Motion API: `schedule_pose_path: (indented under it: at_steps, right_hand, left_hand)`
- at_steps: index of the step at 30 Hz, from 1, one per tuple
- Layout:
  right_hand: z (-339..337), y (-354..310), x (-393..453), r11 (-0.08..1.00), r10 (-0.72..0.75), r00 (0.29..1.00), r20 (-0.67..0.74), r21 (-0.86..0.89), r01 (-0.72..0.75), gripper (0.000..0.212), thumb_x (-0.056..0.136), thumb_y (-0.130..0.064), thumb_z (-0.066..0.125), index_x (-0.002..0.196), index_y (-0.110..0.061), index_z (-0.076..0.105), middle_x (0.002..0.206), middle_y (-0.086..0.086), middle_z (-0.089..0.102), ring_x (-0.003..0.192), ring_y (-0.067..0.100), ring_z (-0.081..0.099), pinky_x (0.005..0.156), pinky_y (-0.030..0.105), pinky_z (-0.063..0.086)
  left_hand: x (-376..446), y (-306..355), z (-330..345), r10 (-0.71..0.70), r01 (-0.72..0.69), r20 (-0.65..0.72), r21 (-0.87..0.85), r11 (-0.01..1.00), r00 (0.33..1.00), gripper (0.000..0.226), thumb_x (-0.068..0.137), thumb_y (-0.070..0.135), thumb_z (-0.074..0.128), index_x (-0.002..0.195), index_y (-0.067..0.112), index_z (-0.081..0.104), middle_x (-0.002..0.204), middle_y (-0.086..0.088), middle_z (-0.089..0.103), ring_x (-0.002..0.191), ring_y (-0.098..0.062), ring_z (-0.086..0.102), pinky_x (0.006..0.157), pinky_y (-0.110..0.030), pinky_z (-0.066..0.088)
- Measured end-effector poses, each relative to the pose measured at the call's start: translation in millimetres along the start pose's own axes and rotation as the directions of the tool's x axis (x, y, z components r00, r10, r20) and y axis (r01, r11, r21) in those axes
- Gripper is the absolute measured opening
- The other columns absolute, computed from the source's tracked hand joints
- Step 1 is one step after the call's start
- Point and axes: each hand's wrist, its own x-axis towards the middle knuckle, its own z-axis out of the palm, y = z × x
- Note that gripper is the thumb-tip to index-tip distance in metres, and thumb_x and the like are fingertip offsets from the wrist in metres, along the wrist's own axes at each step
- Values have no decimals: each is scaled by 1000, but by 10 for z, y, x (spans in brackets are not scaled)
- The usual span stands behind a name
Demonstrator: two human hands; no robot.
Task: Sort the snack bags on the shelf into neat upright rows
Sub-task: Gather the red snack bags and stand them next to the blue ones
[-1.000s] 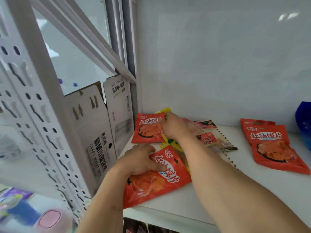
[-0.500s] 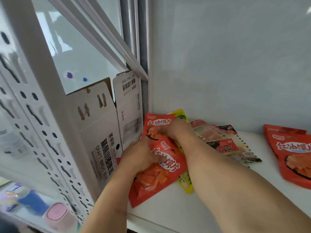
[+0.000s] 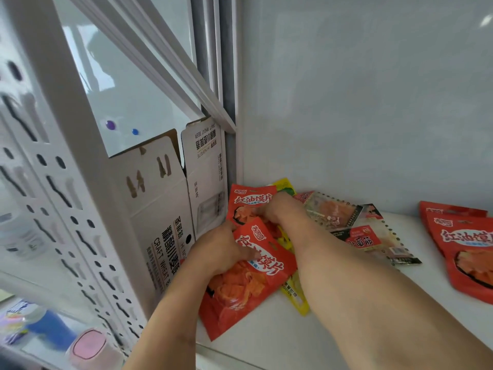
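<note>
in the shelf (image 3: 333, 329) corner, left hand (image 3: 216, 252) grip round near red bag (image 3: 248, 279), right hand (image 3: 277, 206) seemingly pinching far red bag (image 3: 246, 204)

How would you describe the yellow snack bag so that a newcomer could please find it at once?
Start at the white shelf and go to its back left corner beside the white cardboard box. There the yellow plastic snack bag lies flat under two red snack bags and the person's right forearm. It is the only yellow bag; its neighbours are red or clear.
</note>
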Motion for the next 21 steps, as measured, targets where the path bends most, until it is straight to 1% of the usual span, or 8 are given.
schedule_pose_path:
  at_steps: [4,7,9,12,15,17,19,21]
  right_hand:
    - [43,-22,38,998,-3,1000,5,-62,3,89,66,-75,69,127,-11,60,129,11,64,113,36,60,102,49,46]
    - [3,-76,52,992,19,995,95,-129,-6,89,71,-72,69,133,-9,56,130,13,63,116,36,59,102,47,47]
    - [-6,-79,63,988,11,994,108,-155,6,88,74,-69,70,134,-7,55,133,15,61,119,35,58,103,46,47]
    - [-20,-18,60,990,-18,999,46,-137,24,67,83,-52,71,129,-4,59,129,14,64,116,32,61,99,39,50]
    - [-72,58,45,996,-25,1000,-9,-85,24,38,89,-33,68,114,-4,66,117,13,70,101,27,67,82,32,52]
    - [-84,125,10,995,-51,997,-50,-83,46,33,91,-30,66,113,-5,68,117,14,69,99,27,66,74,29,46]
    - [-50,205,-14,996,-57,995,-83,-70,52,29,92,-25,62,112,-5,67,121,15,67,108,30,64,75,31,45]
    - [-25,242,-44,996,-35,993,-110,-87,25,19,93,-20,57,100,-4,67,122,15,66,110,31,64,77,33,48]
  left_hand:
    - [-32,-42,-17,7,-4,28,-84,996,1000,60,64,41,90,114,29,60,106,10,73,95,-12,69,92,-38,57]
    - [-72,-69,-14,19,-17,23,-91,996,1000,54,65,39,90,108,33,57,101,14,70,92,-9,68,89,-36,57]
    - [-91,-81,-16,35,-35,-4,-70,997,999,48,66,40,89,98,37,53,96,19,66,87,-5,65,82,-29,56]
    - [-129,-92,-41,42,-43,-34,-27,999,999,43,70,44,87,88,40,48,90,24,59,81,1,59,69,-22,50]
    - [-147,-93,-76,13,-14,-30,-27,1000,999,43,74,48,83,97,32,51,95,15,64,87,-8,64,77,-29,55]
    - [-152,-83,-93,23,-23,-29,-24,999,999,46,76,48,81,107,28,53,103,11,66,95,-13,66,86,-34,55]
    - [-163,-60,-100,49,-49,-11,-38,998,999,54,78,44,80,122,25,54,116,6,69,104,-18,66,95,-40,54]
    - [-184,-40,-104,57,-58,-7,-23,998,998,59,79,44,79,129,26,53,121,5,68,105,-18,66,96,-40,54]
